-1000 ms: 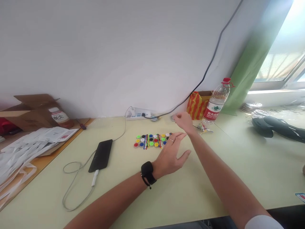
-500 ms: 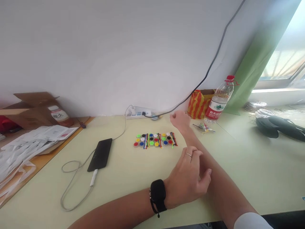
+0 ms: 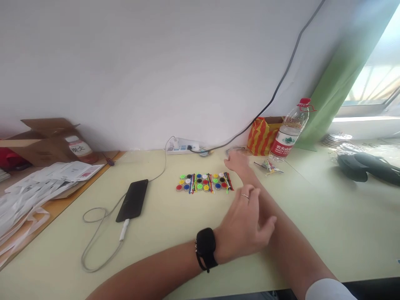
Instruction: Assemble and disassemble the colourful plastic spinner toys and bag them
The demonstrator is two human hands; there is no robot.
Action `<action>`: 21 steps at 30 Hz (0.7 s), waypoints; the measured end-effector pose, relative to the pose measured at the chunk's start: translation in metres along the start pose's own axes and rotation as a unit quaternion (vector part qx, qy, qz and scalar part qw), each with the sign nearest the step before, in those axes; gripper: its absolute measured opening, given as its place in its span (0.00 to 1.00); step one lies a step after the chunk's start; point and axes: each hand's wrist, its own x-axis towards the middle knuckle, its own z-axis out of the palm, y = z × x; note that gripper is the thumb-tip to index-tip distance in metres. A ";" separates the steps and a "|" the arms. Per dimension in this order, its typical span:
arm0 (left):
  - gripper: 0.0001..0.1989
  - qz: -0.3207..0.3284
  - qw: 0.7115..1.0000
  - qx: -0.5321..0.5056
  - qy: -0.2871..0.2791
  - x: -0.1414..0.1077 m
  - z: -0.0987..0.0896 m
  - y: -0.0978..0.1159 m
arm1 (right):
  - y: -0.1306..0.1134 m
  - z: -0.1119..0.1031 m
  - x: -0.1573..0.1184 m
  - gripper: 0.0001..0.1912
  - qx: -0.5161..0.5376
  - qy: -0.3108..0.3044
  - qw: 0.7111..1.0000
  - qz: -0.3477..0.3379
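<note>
My left hand (image 3: 242,227), with a ring and a black watch, lies across my right forearm (image 3: 278,221) and touches it. Its fingers are loosely bent, the thumb stands apart, and nothing shows in it. My right hand (image 3: 237,161) reaches toward the wall with its fingers curled closed; what is inside them, if anything, is hidden. Left of it on the table are rows of small round pieces with coloured tops (image 3: 199,187) in several colours. Between them lie bundles of thin coloured strips (image 3: 228,181).
A black phone (image 3: 133,200) on a white cable lies to the left. Near the wall are a power strip (image 3: 183,146), a striped bag (image 3: 261,136), a water bottle (image 3: 286,139) and a small packet (image 3: 269,167). Flat white packs (image 3: 62,179) lie far left, a dark handheld device (image 3: 368,166) at right.
The view has shifted slightly. My left hand has moved a little up along my right forearm; my right hand looks nearly still.
</note>
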 end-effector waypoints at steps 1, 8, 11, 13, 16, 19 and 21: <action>0.31 -0.010 1.000 0.007 0.015 0.003 -0.002 -0.005 | 0.000 0.001 0.000 0.15 -0.002 -0.007 1.000 -0.006; 0.17 -0.015 1.000 0.001 -0.003 -0.001 0.000 0.000 | -0.002 0.009 0.000 0.16 -0.019 -0.040 0.999 -0.012; 0.14 0.009 0.999 -0.009 -0.044 -0.002 -0.001 0.006 | 0.000 0.007 -0.003 0.15 -0.027 -0.061 0.998 -0.011; 0.18 0.018 1.000 0.000 -0.021 0.002 -0.004 0.003 | 0.000 0.004 -0.006 0.14 -0.028 -0.080 0.996 -0.016; 0.23 -0.002 0.999 0.033 0.031 0.005 -0.007 -0.002 | -0.002 0.001 -0.008 0.12 -0.029 -0.099 0.994 -0.025; 0.18 0.001 0.999 0.043 0.004 -0.002 -0.003 0.007 | -0.002 0.000 -0.006 0.13 -0.037 -0.104 0.994 -0.022; 0.13 0.026 0.997 0.044 -0.064 -0.009 0.000 0.018 | 0.000 0.001 -0.005 0.14 -0.043 -0.107 0.993 -0.015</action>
